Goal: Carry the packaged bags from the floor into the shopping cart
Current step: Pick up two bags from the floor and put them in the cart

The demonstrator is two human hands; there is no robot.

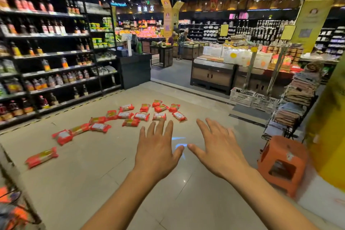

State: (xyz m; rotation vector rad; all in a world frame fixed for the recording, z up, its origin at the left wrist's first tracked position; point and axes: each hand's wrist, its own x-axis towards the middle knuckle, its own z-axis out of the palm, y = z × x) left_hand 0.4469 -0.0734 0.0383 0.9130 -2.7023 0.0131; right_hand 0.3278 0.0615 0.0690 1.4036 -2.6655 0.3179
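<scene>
Both bare hands reach out over the floor tiles, empty, with the red bags lying ahead of them.

Left hand [158,147] and right hand [218,149] are palm-down, fingers spread, thumbs nearly meeting and gripping nothing. Red packaged bags [138,115] lie scattered on the tiled floor [104,177] beyond the fingertips and off to the left, apart from both hands; one stray bag [42,157] sits nearer, far left. An orange stool [281,164] stands to the right.

Both bare forearms stretched forward. Left hand [157,147] palm down, fingers spread, empty. Right hand [220,146] likewise, thumbs nearly touching.
</scene>
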